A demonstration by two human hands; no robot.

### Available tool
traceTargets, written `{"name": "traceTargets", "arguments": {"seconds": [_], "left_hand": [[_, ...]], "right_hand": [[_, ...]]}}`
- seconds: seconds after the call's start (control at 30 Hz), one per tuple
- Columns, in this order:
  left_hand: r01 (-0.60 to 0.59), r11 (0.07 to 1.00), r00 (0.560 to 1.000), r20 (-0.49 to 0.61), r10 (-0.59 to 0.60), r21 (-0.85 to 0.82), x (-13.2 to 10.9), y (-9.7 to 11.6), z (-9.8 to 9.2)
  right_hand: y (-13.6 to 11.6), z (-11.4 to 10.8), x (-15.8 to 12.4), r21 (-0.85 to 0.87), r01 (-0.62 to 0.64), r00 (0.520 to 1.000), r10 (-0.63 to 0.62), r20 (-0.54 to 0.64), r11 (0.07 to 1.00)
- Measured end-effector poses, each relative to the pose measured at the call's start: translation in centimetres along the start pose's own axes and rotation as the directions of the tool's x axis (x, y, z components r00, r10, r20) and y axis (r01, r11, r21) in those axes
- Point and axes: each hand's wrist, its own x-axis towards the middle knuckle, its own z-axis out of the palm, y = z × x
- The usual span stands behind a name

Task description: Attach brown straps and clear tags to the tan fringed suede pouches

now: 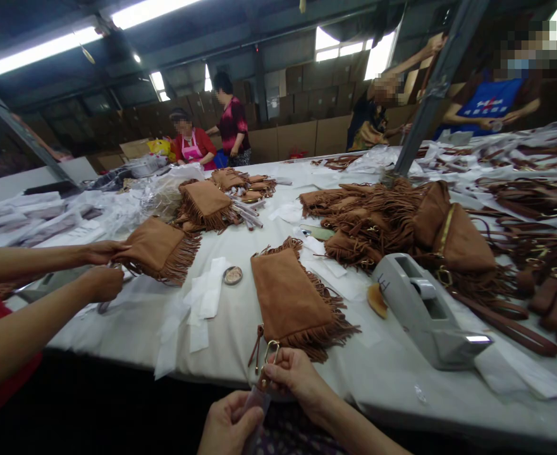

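A brown fringed bag (290, 294) lies flat on the white-covered table in front of me. At its near corner, my right hand (293, 374) pinches a brown leather strap end (263, 382) by its gold clasp (272, 351). Lower down, my left hand (233, 422) is closed around the same strap, whose length is wrapped in whitish film (255, 404). A thin leather zipper pull (258, 344) hangs from the bag beside the clasp. The far end of the strap runs out of sight below.
A grey tape dispenser (427, 316) stands to the right, before a heap of fringed bags (377, 218). White paper strips (207, 297) and a small round dish (232, 275) lie left. A co-worker's hands (104, 265) handle another fringed bag (157, 246). A metal post (430, 101) rises behind.
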Motion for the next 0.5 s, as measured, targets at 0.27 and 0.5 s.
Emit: {"name": "traceTargets", "arguments": {"seconds": [0.27,0.5], "left_hand": [[-0.111,0.99,0.994,0.018,0.11,0.088,-0.1,0.3,-0.1],[-0.043,0.997,0.998,0.052,0.047,-0.067,1.3,0.6,0.9]], "right_hand": [[0.0,-0.3,0.2,-0.022,-0.036,0.999,0.036,-0.012,0.999],[0.3,-0.4,0.4,-0.047,-0.006,1.0,0.006,-0.004,0.999]]}}
